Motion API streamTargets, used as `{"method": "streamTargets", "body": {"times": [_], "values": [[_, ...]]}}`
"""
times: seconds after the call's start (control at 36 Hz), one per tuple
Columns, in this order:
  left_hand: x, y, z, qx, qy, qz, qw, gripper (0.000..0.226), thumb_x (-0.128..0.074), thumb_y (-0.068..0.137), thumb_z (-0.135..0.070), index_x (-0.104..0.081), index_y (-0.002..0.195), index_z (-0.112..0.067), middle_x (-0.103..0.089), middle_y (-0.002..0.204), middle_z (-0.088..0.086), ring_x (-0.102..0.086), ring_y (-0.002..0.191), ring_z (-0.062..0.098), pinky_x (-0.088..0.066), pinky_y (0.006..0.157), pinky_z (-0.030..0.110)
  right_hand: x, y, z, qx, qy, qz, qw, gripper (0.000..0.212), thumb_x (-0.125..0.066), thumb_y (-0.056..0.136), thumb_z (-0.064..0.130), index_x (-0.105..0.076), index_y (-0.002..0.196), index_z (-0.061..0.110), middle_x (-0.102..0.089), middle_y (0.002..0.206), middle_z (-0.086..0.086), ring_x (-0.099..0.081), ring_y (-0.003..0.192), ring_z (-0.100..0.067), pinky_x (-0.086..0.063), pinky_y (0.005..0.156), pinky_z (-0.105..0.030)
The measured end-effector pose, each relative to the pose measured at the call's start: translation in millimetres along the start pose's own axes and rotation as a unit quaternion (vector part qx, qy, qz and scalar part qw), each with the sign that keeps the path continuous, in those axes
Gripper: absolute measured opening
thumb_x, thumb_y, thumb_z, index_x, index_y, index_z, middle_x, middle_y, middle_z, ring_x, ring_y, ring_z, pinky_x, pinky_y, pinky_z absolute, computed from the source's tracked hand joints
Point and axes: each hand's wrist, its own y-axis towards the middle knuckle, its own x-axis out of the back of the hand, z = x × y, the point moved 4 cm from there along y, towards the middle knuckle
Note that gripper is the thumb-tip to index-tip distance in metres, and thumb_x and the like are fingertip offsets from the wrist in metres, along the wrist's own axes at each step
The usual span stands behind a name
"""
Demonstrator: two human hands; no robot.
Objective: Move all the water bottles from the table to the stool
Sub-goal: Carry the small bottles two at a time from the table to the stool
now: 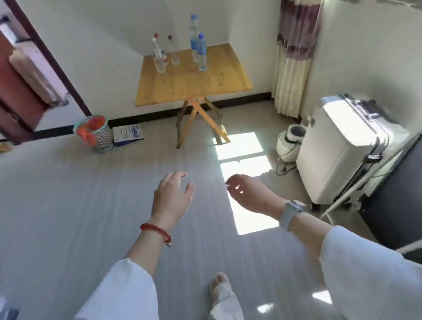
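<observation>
Both hands are out in front over the floor with nothing in them: the left hand (173, 196) has its fingers spread loosely, the right hand (248, 194) its fingers loosely curled, each grip released. The water bottles (198, 44) stand upright at the far end of the tabletop (192, 83), two blue-capped ones to the right and what looks like three smaller clear ones in a close cluster to the left; the blur makes that count uncertain. No stool shows here.

The step is likely the approach. Taking the right-hand pair first should be easier, since they stand apart from the cluster. The floor ahead is open; a suitcase (339, 148) narrows the right side.
</observation>
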Motion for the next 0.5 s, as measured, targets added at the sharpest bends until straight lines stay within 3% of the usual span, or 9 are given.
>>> {"method": "streamTargets", "body": {"times": [0.28, 0.5], "values": [[59, 271, 26, -0.026, -0.008, -0.069, 0.997, 0.035, -0.052, 0.09, -0.028, -0.053, 0.12, -0.011, -0.055, 0.121, 0.008, -0.051, 0.112, 0.026, -0.044, 0.091, 0.037, 54, 268, 44, 0.036, 0.011, -0.042, 0.998, 0.027, -0.047, 0.091, 0.019, -0.06, 0.112, 0.007, -0.065, 0.11, -0.011, -0.063, 0.095, -0.026, -0.046, 0.083, -0.028], [30, 446, 35, -0.03, -0.022, -0.051, 0.998, 0.037, -0.051, 0.09, -0.027, -0.05, 0.124, -0.012, -0.053, 0.122, 0.007, -0.05, 0.112, 0.026, -0.044, 0.091, 0.039, 79, 440, 18, 0.015, 0.023, -0.04, 0.999, 0.026, -0.047, 0.092, 0.019, -0.059, 0.112, 0.008, -0.066, 0.111, -0.01, -0.063, 0.097, -0.024, -0.044, 0.079, -0.024]]}}
